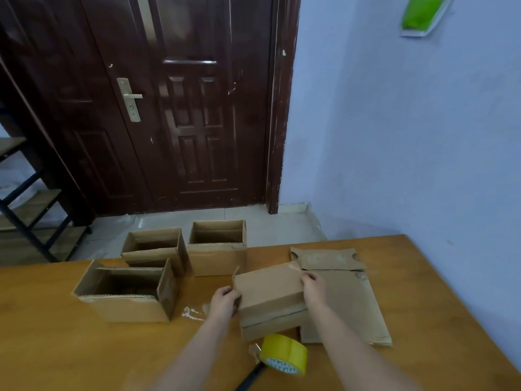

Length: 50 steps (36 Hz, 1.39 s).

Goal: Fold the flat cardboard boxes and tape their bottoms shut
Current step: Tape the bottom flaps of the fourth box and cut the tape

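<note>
We hold the half-folded box [270, 299] mid-bench [56, 348]: left hand [224, 301] grips its left edge, right hand [313, 286] grips its far right corner. Flat cardboard [352, 303] lies right, tape roll [283, 354] near us, three open boxes [132, 292] left.

Three boxes [169, 266] left of flat cardboard [346, 300] (tape roll [283, 354] seemingly nearest).

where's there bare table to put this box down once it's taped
Bare table lies near left, in front of the nearest open box, and far right beside the flat cardboard. It is crowded around the box in hand, with the tape roll just in front.
</note>
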Tool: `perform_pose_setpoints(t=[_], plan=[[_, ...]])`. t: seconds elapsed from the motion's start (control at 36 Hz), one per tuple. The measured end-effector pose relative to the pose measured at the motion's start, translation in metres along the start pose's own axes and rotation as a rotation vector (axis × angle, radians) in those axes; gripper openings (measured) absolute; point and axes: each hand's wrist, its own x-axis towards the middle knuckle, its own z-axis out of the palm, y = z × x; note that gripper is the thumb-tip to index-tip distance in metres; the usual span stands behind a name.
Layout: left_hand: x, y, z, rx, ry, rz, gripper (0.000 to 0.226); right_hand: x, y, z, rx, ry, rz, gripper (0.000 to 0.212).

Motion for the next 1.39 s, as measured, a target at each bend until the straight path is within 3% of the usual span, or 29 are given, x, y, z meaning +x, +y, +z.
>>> perform_pose_setpoints(t=[0.06,0.17,0.28,0.39,0.72,0.94,1.14,1.39], plan=[[-0.006,0.005,0.008,-0.016,-0.072,0.004,0.018,-0.001,-0.002,-0.008,-0.006,0.058,-0.048,0.020],[-0.004,0.010,0.025,0.049,-0.143,0.075,0.041,-0.002,-0.001,-0.022,0.068,0.158,-0.080,0.023],[-0.010,0.023,0.041,0.066,-0.164,0.153,0.037,-0.002,0.001,-0.031,0.133,0.215,-0.063,0.027],[-0.012,0.034,0.051,0.101,-0.191,0.229,0.029,0.002,0.001,-0.038,0.119,0.268,-0.034,0.015],[0.012,0.038,0.068,0.207,-0.182,0.195,0.030,0.031,-0.020,-0.035,0.068,0.106,0.047,0.054],[0.035,0.024,0.072,0.202,-0.097,0.132,0.063,0.054,-0.019,-0.017,0.139,-0.025,0.117,0.050],[0.051,0.012,0.076,0.206,-0.087,0.122,0.064,0.087,-0.002,-0.003,0.202,-0.082,0.168,0.061],[0.071,-0.004,0.079,0.274,-0.140,0.011,0.069,0.095,0.003,-0.004,0.085,-0.091,0.157,0.075]])
